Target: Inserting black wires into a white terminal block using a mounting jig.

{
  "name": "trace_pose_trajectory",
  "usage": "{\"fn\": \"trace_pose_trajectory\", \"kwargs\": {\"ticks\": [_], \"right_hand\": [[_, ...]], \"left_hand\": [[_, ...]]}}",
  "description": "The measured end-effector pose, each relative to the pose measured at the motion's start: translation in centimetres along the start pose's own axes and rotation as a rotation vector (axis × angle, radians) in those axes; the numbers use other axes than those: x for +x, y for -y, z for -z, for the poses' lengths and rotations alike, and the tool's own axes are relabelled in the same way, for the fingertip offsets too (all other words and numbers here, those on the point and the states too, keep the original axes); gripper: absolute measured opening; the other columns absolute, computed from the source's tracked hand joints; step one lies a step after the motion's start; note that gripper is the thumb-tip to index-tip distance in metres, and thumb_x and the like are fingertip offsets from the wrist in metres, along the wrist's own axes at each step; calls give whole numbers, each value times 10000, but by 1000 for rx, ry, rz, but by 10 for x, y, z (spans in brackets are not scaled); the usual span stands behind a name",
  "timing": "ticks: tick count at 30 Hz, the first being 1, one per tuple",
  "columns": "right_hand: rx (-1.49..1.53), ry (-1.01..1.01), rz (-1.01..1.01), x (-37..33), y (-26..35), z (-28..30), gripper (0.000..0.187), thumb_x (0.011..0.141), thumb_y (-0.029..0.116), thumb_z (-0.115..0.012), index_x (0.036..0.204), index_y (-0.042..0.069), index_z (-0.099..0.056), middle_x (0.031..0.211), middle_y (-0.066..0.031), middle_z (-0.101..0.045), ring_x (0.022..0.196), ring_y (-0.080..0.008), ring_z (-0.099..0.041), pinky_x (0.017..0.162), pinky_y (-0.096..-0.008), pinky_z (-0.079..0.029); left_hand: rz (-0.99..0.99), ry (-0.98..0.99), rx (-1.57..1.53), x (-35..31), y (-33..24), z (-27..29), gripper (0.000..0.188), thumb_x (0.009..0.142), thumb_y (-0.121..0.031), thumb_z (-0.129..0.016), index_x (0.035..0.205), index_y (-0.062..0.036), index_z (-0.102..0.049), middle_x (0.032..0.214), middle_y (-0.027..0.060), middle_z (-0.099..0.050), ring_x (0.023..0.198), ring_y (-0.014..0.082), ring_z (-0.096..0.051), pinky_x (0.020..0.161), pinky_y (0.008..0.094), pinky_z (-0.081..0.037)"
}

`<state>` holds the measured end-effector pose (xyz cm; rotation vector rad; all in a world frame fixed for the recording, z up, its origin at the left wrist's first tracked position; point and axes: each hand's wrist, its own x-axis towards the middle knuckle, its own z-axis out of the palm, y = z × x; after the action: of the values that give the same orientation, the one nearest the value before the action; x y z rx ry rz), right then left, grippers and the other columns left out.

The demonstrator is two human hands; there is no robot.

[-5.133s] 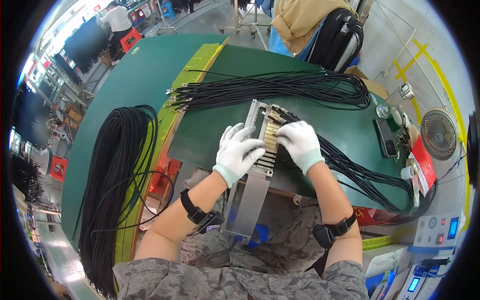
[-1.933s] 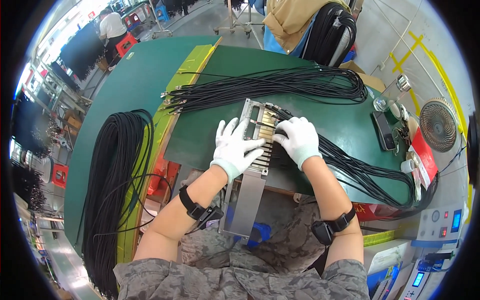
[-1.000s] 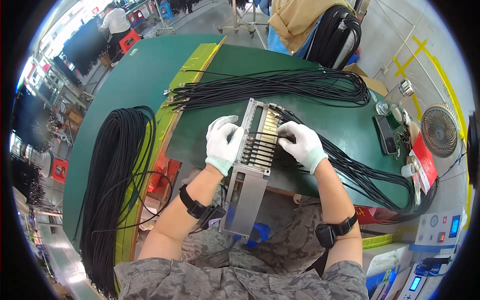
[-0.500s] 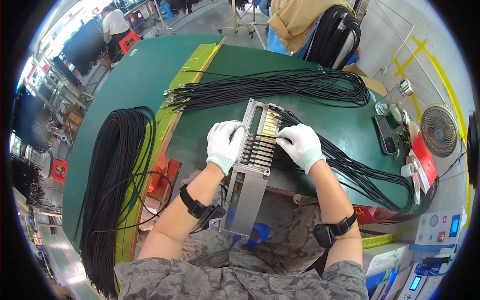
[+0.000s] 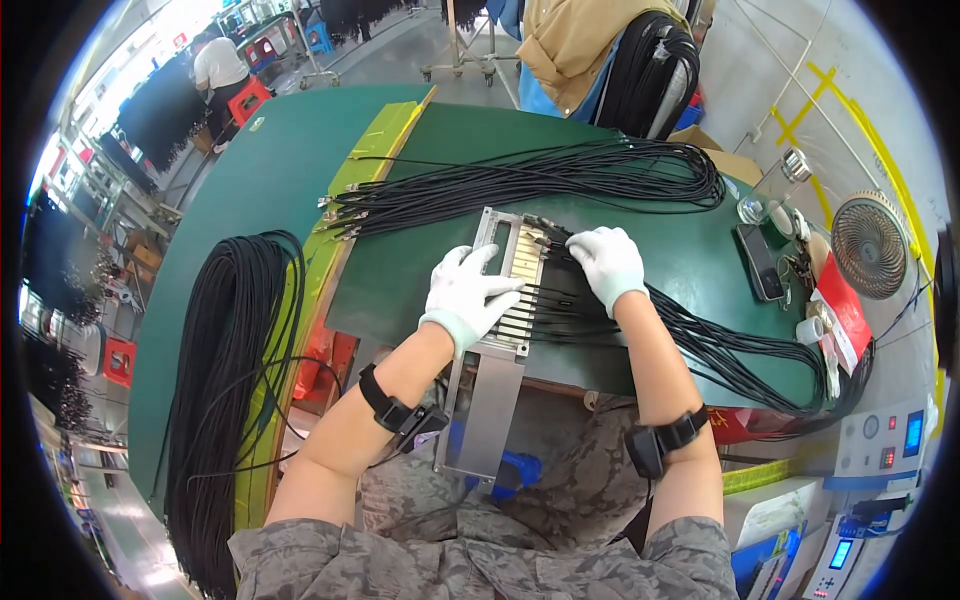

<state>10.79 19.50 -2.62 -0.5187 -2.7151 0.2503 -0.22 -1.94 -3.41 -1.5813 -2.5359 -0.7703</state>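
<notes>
A metal slotted fixture (image 5: 487,225) lies on the green table in front of me. Several black cables sit side by side in its lower slots, while pale brass-coloured slots show bare above them. My left hand (image 5: 468,292), in a white glove, rests over the fixture with its fingers spread, one of them reaching across the seated cables. To the right of the fixture, my gloved right hand (image 5: 607,264) has its fingers bent onto the end part of a black cable bundle (image 5: 690,330). Its fingertips are partly hidden among the cables.
Another cable bundle (image 5: 540,180) lies across the far side. A thick cable coil (image 5: 225,370) hangs over the yellow strip (image 5: 375,150) at left. A phone (image 5: 760,262), a glass jar (image 5: 765,200) and a fan (image 5: 870,245) are at right. A person (image 5: 220,70) sits far left.
My right hand has moved up and away from the fixture to the cable ends. My left hand has shifted from the fixture's left edge onto it, fingers spreading over the cables.
</notes>
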Motion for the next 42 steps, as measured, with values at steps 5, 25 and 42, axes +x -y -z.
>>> {"fn": "trace_pose_trajectory", "kwargs": {"ticks": [5, 25, 42], "right_hand": [[2, -35, 5, 11, 4, 12, 136, 800, 275, -650, 870, 172, -707, 833, -58, -635, 860, -290, -572, 779, -389, -471], [49, -106, 259, -2, 51, 5, 83, 752, 207, -682, 815, 155, -668, 740, -52, -612, 793, -268, -575, 727, -380, -448], [195, 115, 132, -6, 38, 17, 112, 781, 225, -672, 833, 126, -689, 768, -75, -646, 794, -287, -592, 736, -394, -478]], "left_hand": [[13, -40, -86, -5, 3, -2, 222, 804, -364, -669, 992, -275, -748, 1341, 112, -521, 1240, 400, -410, 1046, 453, -325], [65, -136, -291, -2, 15, -8, 217, 841, -319, -633, 939, -142, -712, 1254, 121, -578, 1207, 349, -447, 1019, 429, -353], [226, -361, -249, 5, 25, -4, 161, 853, -213, -602, 907, -87, -686, 1020, 98, -665, 1020, 299, -564, 915, 387, -423]]}}
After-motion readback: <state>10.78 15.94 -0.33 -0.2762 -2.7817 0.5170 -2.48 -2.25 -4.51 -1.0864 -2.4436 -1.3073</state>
